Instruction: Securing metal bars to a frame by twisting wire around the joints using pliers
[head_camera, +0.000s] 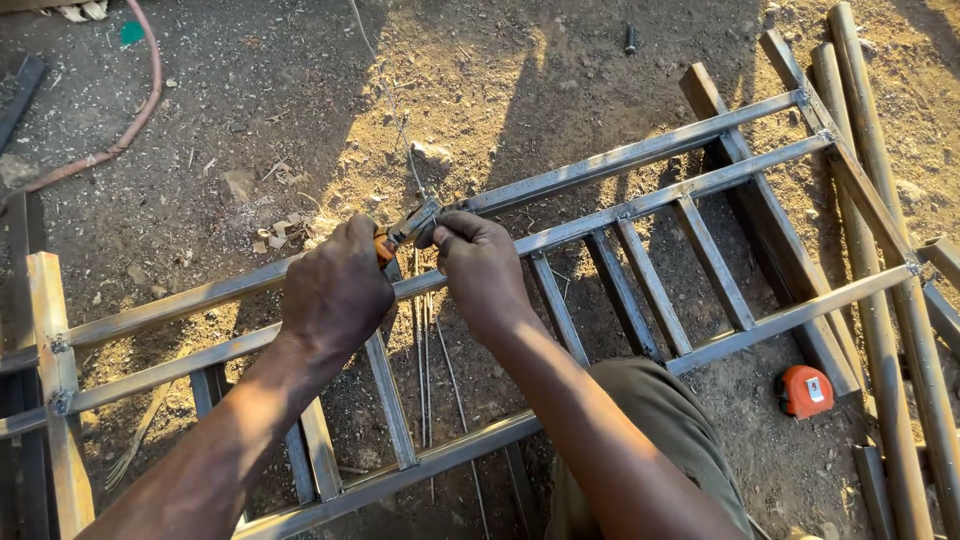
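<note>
My left hand (335, 285) grips the orange handle of a welding electrode holder (408, 226) over a long steel frame (620, 158) lying on the dirt. My right hand (480, 265) pinches at the holder's metal jaws, fingers closed on the jaw end. A thin welding rod (400, 130) sticks up and away from the jaws. Both hands sit above the frame's upper rails, near a short crossbar (388, 400). Several thin loose rods (425, 370) lie on the ground beneath the frame.
An orange tape measure (806, 390) lies on the dirt at the right. Steel pipes (880, 330) are stacked along the right edge. A reddish hose (140, 105) curves at the top left. A rusty upright bar (55, 370) stands at the left end. My knee (650, 420) is under the frame.
</note>
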